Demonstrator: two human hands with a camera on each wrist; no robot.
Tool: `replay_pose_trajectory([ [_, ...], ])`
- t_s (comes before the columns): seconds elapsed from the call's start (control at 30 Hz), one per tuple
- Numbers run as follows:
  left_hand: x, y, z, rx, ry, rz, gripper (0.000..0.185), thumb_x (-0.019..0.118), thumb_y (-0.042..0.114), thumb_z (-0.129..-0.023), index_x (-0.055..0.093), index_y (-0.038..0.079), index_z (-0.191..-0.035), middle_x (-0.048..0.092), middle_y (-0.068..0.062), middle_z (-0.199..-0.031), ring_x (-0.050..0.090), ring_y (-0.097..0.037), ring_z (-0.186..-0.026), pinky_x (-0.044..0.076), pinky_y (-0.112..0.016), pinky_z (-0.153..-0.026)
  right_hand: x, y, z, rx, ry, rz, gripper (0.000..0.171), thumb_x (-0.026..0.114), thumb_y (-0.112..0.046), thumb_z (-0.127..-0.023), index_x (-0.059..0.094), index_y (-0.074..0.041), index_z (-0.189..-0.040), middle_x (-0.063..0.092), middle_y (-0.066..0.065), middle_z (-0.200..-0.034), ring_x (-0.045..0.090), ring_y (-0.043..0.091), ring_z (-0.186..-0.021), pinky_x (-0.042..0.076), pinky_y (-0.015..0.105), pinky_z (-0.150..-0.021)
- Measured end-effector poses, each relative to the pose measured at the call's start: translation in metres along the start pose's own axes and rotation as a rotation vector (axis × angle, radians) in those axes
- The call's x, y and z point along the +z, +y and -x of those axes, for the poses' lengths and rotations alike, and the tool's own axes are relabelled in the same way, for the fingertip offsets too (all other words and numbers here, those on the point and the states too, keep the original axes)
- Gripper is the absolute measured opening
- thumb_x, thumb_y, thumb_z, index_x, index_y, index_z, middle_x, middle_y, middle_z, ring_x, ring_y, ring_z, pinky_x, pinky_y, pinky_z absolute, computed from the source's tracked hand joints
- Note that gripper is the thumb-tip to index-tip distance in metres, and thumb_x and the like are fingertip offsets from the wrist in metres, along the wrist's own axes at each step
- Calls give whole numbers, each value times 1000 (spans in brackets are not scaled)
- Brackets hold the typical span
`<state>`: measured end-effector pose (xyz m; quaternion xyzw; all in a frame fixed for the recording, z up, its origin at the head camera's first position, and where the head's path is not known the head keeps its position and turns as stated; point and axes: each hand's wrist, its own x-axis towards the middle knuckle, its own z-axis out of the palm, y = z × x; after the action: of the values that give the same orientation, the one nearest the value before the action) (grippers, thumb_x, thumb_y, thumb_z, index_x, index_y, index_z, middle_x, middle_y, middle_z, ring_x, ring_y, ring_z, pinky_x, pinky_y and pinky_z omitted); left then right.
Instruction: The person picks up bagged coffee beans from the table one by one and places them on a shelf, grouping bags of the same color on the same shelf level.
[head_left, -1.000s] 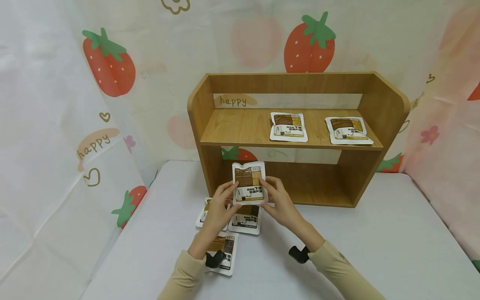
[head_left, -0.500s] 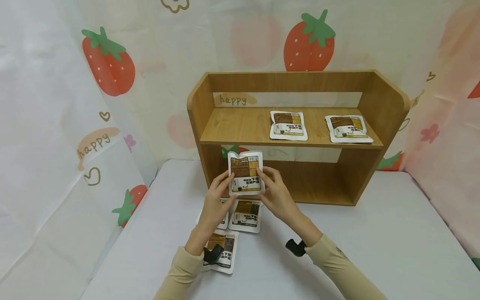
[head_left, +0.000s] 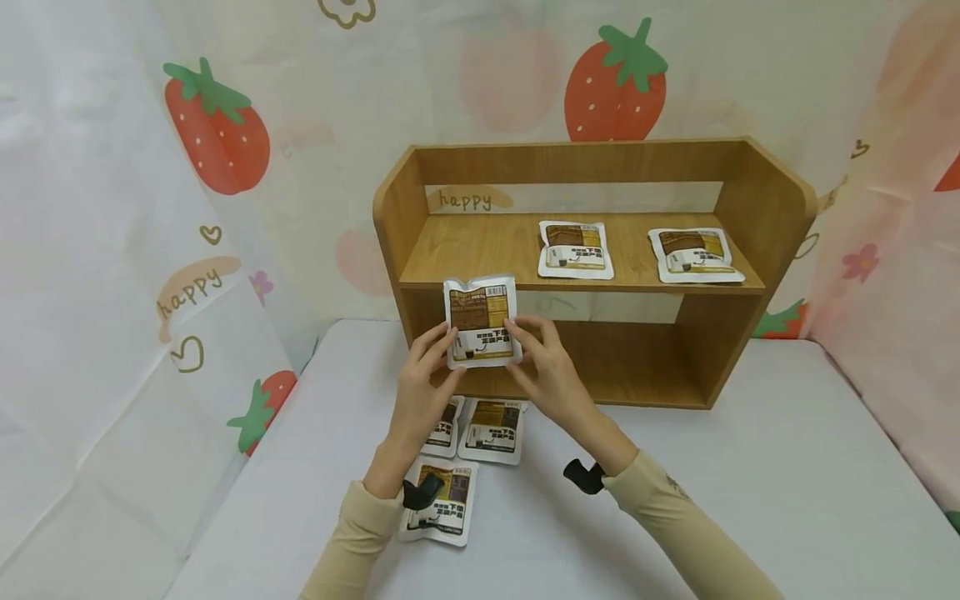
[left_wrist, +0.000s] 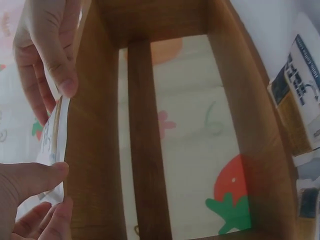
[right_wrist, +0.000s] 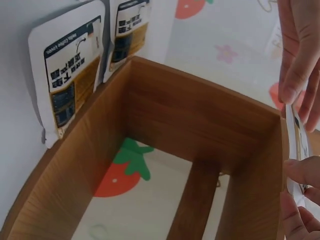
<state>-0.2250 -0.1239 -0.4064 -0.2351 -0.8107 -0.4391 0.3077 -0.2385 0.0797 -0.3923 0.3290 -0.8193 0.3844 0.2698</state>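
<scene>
We see both hands pinching one coffee sachet [head_left: 482, 322] — left hand [head_left: 420, 390], right hand [head_left: 550, 377] — at the wooden shelf's [head_left: 480, 250] front-left edge.

In the head view we see bright, even light with only soft shadows, the darkest one inside the lower part of the wooden shelf [head_left: 600, 275]. No strong glare appears. Straight lines bend a little near the frame edges. Both wrist views are dimmer and softer; the fingers [left_wrist: 47, 50] close to the lens at the upper left are blurred.
</scene>
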Motion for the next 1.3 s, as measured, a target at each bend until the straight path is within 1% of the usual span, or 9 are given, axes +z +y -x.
replay_pose_trajectory([
  [0.03,-1,1,-2,6,5,7,54,69,-2,-79,53,4,-130,46,-12,-136,51,-24,-117,53,-35,-83,0,-1,-2,-2,1,4,59,69,7,-77,50,-1,-132,41,18,-130,55,21,-90,53,28,-71],
  [0.1,-3,3,-5,22,16,11,52,69,-3,-79,54,3,-129,47,-13,-135,51,-25,-118,53,-36,-83,-2,-2,-5,-7,6,12,56,69,6,-78,51,-1,-131,43,18,-129,55,24,-97,53,31,-74],
  [0.27,-8,5,-17,98,54,-19,47,70,-4,-78,59,1,-123,51,-16,-130,51,-28,-118,51,-36,-84,-6,-5,-15,-13,9,54,52,68,1,-80,53,-3,-130,47,16,-129,50,29,-115,51,36,-83],
  [0.43,-11,4,-29,143,77,-29,39,69,-3,-79,62,-1,-117,53,-16,-128,52,-29,-118,49,-34,-89,-10,-6,-26,-28,12,66,49,67,0,-82,53,-3,-130,47,17,-129,50,30,-114,51,37,-86],
  [0.57,-14,5,-38,155,73,-42,36,67,-2,-81,63,-1,-117,53,-15,-129,52,-28,-118,48,-34,-91,-13,-5,-36,-55,16,64,47,65,0,-83,54,-3,-129,48,16,-129,53,28,-110,50,36,-86],
  [0.8,-18,3,-51,169,57,-93,34,66,0,-83,64,0,-116,55,-15,-128,55,-27,-116,50,-36,-89,-18,-3,-49,-89,6,51,41,64,1,-84,58,-1,-124,49,16,-128,53,27,-113,50,33,-89],
  [0.97,-18,-1,-59,157,13,-130,33,66,4,-84,64,4,-117,55,-12,-130,56,-25,-115,50,-34,-90,-19,2,-52,-110,4,72,36,64,3,-83,61,2,-119,51,19,-128,50,29,-118,49,33,-92],
  [1.1,-18,-4,-67,168,-12,-148,34,65,5,-85,64,5,-118,54,-12,-131,55,-25,-116,49,-33,-91,-21,4,-58,-137,4,91,35,63,3,-84,61,3,-119,53,21,-127,50,31,-119,48,35,-92],
  [1.3,-17,-9,-81,178,-55,-179,33,64,6,-86,63,5,-119,53,-14,-131,54,-26,-118,49,-33,-91,-23,6,-68,-124,1,133,32,61,5,-84,62,3,-117,54,21,-126,53,32,-117,49,34,-91],
])
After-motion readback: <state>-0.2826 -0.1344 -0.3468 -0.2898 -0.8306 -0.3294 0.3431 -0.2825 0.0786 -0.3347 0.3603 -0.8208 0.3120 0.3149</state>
